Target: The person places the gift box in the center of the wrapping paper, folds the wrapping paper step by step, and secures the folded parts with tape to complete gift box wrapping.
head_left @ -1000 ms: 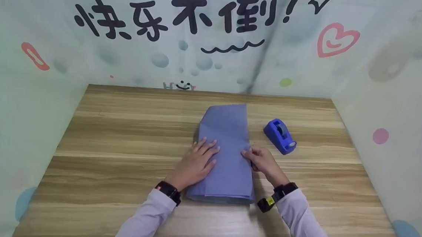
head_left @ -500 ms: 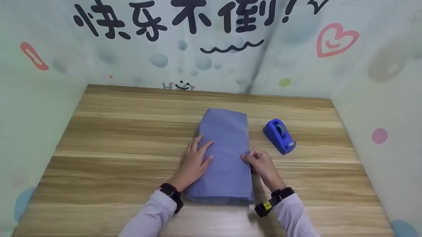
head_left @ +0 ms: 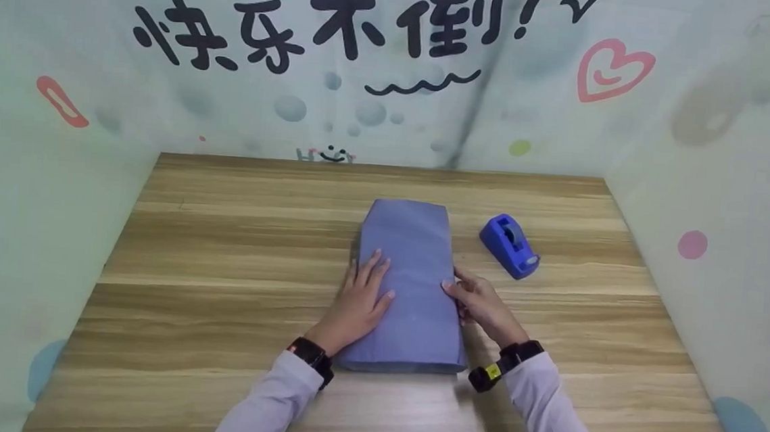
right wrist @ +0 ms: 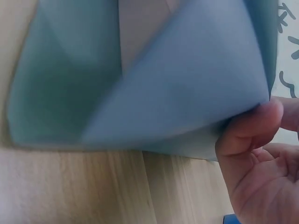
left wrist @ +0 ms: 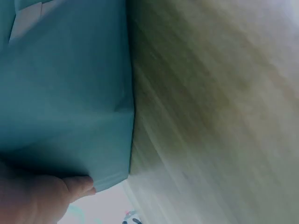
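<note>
A sheet of blue paper point(head_left: 415, 265) lies folded lengthwise around a pale flat-sided thing point(right wrist: 138, 35), which shows through the open end in both wrist views. My left hand point(head_left: 355, 309) rests on the paper's left side with its fingers spread and straight. In the left wrist view, part of that hand point(left wrist: 44, 196) lies along the paper's side. My right hand point(head_left: 487, 308) pinches the paper's right edge, thumb on top and the other fingers partly hidden beneath. Seen from the right wrist, the upper layer of paper point(right wrist: 187, 84) slants across the open end.
A blue tape dispenser point(head_left: 510, 246) stands on the wooden table point(head_left: 219, 265), just beyond my right hand. Printed cloth walls point(head_left: 230, 110) with black lettering enclose the back and both sides.
The paper's raised far right corner has come down, and its top layer now reaches closer to the near edge. My left hand has shifted slightly; the right hand keeps its pinch, a little nearer me.
</note>
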A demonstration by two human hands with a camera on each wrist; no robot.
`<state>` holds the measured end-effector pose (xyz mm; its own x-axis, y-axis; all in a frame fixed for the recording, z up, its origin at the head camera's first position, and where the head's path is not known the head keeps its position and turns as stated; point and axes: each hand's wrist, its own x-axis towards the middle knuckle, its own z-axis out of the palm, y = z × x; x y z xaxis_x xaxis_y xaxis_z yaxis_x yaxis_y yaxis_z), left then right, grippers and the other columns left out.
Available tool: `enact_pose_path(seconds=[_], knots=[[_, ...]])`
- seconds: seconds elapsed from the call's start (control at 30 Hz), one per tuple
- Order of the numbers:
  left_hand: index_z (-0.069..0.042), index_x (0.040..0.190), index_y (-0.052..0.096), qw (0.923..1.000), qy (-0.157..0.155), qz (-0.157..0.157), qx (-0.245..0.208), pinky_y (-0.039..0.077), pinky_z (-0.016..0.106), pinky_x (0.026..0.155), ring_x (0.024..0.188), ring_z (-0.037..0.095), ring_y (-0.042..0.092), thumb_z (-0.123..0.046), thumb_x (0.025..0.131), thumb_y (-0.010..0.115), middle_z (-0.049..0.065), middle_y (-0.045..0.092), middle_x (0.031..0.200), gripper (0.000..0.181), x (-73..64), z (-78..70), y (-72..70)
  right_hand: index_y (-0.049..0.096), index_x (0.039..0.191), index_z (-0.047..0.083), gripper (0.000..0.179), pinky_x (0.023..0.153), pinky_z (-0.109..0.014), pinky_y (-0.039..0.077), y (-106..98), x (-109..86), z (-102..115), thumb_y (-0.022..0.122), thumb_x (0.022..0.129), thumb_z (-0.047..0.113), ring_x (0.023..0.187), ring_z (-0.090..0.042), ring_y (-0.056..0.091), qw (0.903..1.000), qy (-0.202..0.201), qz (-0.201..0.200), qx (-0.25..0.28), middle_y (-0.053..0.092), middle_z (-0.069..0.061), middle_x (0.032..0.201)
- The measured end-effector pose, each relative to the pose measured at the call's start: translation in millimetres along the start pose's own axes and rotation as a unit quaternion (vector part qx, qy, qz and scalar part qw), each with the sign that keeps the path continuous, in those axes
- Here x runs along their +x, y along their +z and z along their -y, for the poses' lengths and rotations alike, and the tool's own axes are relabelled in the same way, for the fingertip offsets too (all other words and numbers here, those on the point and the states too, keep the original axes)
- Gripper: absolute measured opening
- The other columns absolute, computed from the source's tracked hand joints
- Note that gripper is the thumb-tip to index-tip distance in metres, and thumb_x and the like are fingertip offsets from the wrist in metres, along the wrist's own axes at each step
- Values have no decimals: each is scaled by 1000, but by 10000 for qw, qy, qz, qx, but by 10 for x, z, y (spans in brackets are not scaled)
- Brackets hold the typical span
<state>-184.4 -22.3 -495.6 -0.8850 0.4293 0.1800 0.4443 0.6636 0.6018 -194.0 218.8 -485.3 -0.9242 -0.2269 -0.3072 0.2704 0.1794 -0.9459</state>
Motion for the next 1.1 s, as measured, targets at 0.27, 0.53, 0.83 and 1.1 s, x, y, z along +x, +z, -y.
enact_pose_path(seconds=[0.27, 0.53, 0.83, 1.1], knots=[[-17, 137, 47, 9933, -70, 164, 1146, 15, 62, 110, 138, 48, 13, -41, 95, 47, 20, 33, 145, 48, -26, -124, -109, 28, 146, 14, 58, 44, -20, 39, 83, -80, -27, 53, 95, 26, 49, -6, 42, 9997, -73, 226, -4, 53, 4, 67], [-12, 143, 34, 9735, 949, 845, 1900, 4, 50, 116, 144, 27, 13, -46, 98, 33, 5, 22, 155, 57, 216, -197, 25, 30, 146, 11, 56, 42, -21, 38, 125, -100, -19, 51, 96, 24, 47, -6, 43, 9997, -114, 208, -9, 52, 4, 64], [-17, 149, 18, 9662, 913, 953, 2215, 3, 47, 117, 145, 21, 7, -54, 96, 25, 0, 12, 157, 65, 192, -176, 142, 27, 145, 2, 61, 51, -25, 45, 79, -70, -9, 49, 96, 30, 55, -9, 51, 9933, -191, 452, -1042, 54, 1, 70], [-18, 149, 19, 9645, 954, 910, 2286, 3, 46, 117, 145, 21, 7, -56, 96, 24, -1, 12, 157, 66, 233, -212, 142, 46, 122, -9, 44, 85, -44, 46, -584, 22, 112, 57, 91, 20, 99, -36, 50, 9392, -423, -2266, -2543, 50, -27, 107]])
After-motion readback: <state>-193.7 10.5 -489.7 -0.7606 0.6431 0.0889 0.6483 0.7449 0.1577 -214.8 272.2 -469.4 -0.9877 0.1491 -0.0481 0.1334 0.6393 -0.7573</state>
